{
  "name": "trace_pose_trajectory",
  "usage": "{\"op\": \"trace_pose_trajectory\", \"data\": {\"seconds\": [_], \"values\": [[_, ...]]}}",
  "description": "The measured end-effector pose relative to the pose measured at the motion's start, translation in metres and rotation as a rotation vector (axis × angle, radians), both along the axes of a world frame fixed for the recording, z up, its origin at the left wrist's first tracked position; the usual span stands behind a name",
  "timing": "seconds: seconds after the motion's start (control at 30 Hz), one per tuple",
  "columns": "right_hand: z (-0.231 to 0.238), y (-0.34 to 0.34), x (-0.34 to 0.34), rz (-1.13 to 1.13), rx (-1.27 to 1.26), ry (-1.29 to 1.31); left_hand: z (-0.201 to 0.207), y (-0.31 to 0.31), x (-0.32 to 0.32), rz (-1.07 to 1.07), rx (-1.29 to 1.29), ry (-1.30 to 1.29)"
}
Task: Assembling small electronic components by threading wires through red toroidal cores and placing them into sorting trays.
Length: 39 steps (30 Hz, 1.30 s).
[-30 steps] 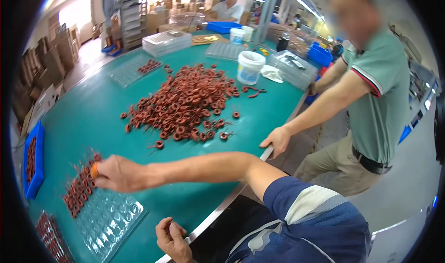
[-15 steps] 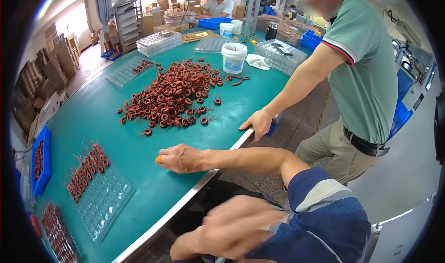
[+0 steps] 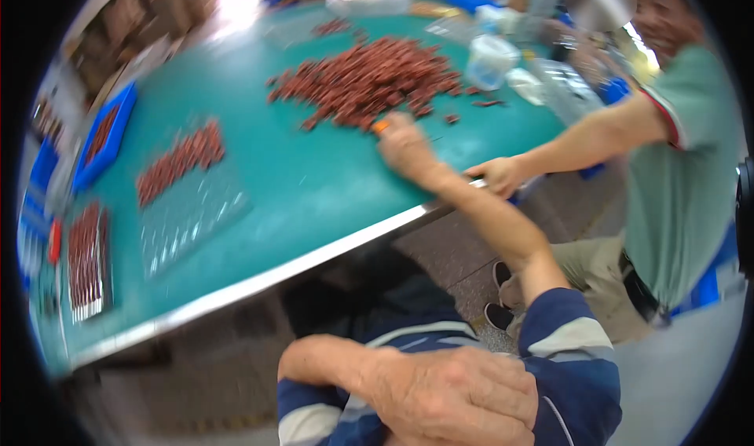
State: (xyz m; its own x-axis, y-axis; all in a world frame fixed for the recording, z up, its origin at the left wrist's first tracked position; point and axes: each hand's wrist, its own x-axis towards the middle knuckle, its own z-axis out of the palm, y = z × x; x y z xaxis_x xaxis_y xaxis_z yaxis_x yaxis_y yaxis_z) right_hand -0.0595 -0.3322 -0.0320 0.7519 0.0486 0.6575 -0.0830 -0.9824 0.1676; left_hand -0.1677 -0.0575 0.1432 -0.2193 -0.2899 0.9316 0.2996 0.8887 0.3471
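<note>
My right hand (image 3: 408,148) reaches over the green table to the near edge of a heap of red-brown ring coils (image 3: 365,77). Its fingers are curled, with an orange cover (image 3: 381,126) on one fingertip; what they pinch, if anything, is blurred. My left hand (image 3: 452,391) lies low across my body, against the blue sleeve (image 3: 561,320) of my right arm. Its fingers are bent and pressed together, their tips hidden. To the left lies a clear plastic tray (image 3: 192,218), its far rows filled with ring coils (image 3: 184,159) standing on edge.
A filled coil tray (image 3: 89,261) lies at the near left, with a blue bin of parts (image 3: 104,136) behind it. White buckets (image 3: 491,60) stand beyond the heap. On the right, a co-worker in a green shirt (image 3: 683,179) rests a hand (image 3: 499,177) on the table edge (image 3: 314,265).
My right hand has moved away from the table's near side to the heap. My left hand remains low by the right sleeve. The whole view has swung, blurring the scene.
</note>
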Motion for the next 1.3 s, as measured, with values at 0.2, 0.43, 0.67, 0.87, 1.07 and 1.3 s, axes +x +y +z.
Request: {"op": "trace_pose_trajectory", "data": {"seconds": [0.2,0.43,0.67,0.87,1.07,1.3], "values": [[0.013,-0.015,-0.001,-0.031,0.179,0.046,-0.06,0.036,0.02,0.232,0.375,0.225],[0.009,-0.029,-0.004,0.031,0.243,0.088,-0.11,0.031,0.032,0.469,1.067,0.409],[0.017,-0.014,-0.01,0.092,0.488,-0.101,-0.143,0.011,0.07,0.776,0.995,0.716],[0.036,0.056,-0.017,0.358,0.74,-0.13,-0.142,-0.022,0.107,1.118,0.895,0.72],[0.044,0.109,-0.046,0.594,0.556,-0.027,-0.146,-0.042,0.116,1.365,0.812,0.475],[0.054,0.106,-0.041,0.605,1.012,-0.019,-0.142,-0.009,0.113,1.043,0.898,0.65]]}}
